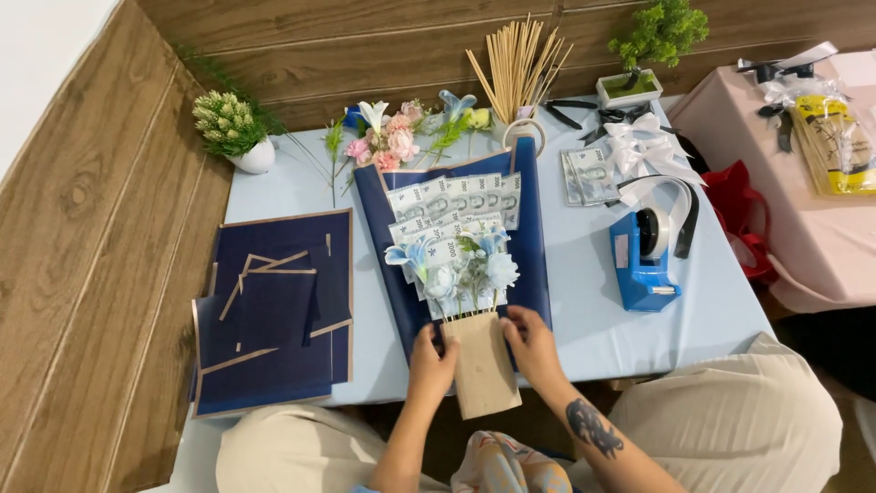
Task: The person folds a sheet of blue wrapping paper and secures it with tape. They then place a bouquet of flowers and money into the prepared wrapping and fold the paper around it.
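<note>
A bouquet lies on a navy wrapping sheet (529,246) on the pale blue table. It has fanned banknotes (456,201) at the top and pale blue artificial flowers (461,269) below them. A tan paper wrap (481,365) covers the stems and hangs over the table's near edge. My left hand (429,361) grips the wrap's left side near its top. My right hand (532,345) presses the wrap's right side and top corner. Both hands touch the tan paper.
A stack of navy sheets with tan edges (274,310) lies at left. A blue tape dispenser (643,260) stands at right, with white ribbon bows (643,141), more banknotes (591,175), wooden sticks (518,64), loose flowers (392,137) and two small potted plants (233,128) behind.
</note>
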